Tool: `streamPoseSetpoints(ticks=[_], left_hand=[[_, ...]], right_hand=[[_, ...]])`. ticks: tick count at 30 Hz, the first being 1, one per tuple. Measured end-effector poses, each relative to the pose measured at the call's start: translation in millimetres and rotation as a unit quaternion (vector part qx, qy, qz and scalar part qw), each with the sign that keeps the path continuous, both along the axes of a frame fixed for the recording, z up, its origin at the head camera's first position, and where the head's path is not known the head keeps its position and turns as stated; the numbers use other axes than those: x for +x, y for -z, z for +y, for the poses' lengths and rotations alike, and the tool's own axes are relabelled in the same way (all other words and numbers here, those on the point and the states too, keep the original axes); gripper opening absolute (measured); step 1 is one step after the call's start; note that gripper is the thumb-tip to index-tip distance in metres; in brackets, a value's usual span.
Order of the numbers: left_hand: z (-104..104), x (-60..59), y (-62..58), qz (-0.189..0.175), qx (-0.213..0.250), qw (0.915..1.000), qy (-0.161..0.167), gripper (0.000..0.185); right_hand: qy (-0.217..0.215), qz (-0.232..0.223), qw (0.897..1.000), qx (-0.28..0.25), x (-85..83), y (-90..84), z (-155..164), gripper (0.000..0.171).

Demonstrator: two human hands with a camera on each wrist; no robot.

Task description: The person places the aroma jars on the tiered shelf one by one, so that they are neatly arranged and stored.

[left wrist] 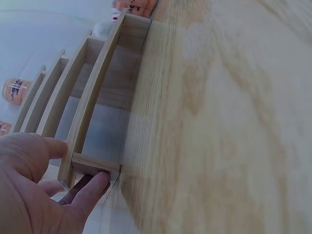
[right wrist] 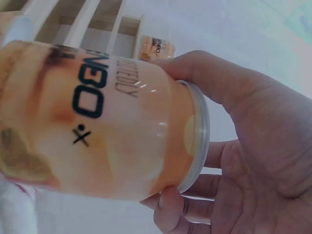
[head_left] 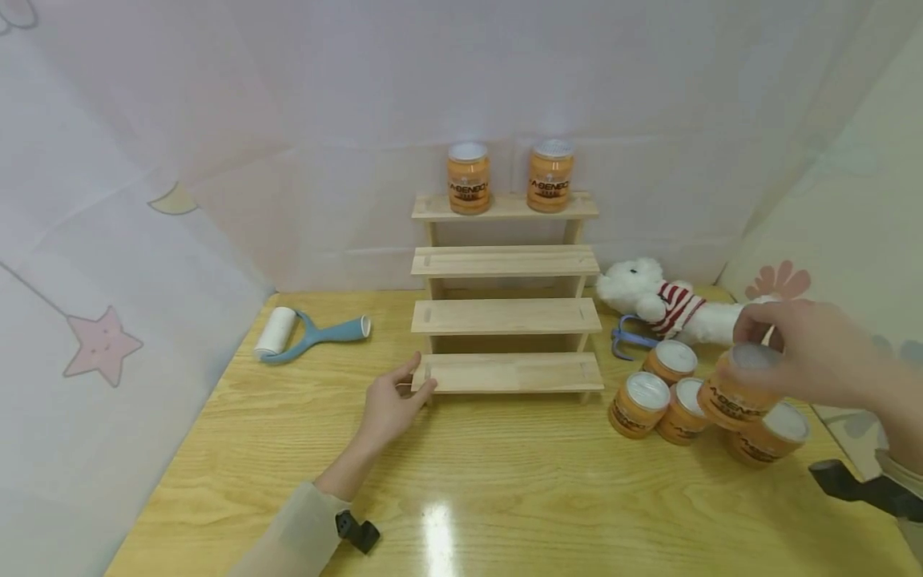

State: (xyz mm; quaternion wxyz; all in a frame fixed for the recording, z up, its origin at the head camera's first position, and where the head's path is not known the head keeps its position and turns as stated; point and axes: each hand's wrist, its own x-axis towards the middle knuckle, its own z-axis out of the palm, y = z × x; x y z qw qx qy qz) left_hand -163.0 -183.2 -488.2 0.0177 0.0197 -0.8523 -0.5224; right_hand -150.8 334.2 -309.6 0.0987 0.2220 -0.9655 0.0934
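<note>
And here's the right hand (head_left: 822, 357), fingers and thumb wrapped firmly round an orange can (head_left: 739, 397), spread just as wide as its body! The hold is up near the lid, presumably to leave the base free. The can tips slightly and looks raised over the table (head_left: 505, 465). Below and left of that grip, four loose cans (head_left: 638, 405) huddle close, probably grouped for easy picking. Just past them lies a soft toy (head_left: 714, 322), on its side.

Across to the left hand (head_left: 389, 409): its digits close round the near end of a wooden rack (head_left: 505, 373) at the lowest board, one finger against the leg, likely steadying it. That forearm reaches forward; the right one comes in from the side, back of the hand uppermost. Farther off, beyond the left grip, two cans (head_left: 469, 184) stand upright, apart, on the top board.
</note>
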Motion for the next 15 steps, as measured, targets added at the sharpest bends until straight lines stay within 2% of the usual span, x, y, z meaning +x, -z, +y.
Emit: streamPoseSetpoints(ticks=[3, 10, 15], left_hand=[[0, -0.9, 1.6, 0.005, -0.001, 1.0000, 0.002, 0.063], [0, 0.4, 3.0, 0.001, 0.004, 1.0000, 0.005, 0.063], [-3, 0.1, 1.9, 0.000, -0.006, 1.0000, 0.001, 0.062]], right_hand=[[-0.012, 0.021, 1.000, 0.000, -13.0, -16.3, -8, 0.035], [-0.006, -0.011, 1.000, -0.024, -39.0, -40.3, -32, 0.029], [-0.018, -0.022, 0.999, -0.039, -55.6, -54.9, -52, 0.025]])
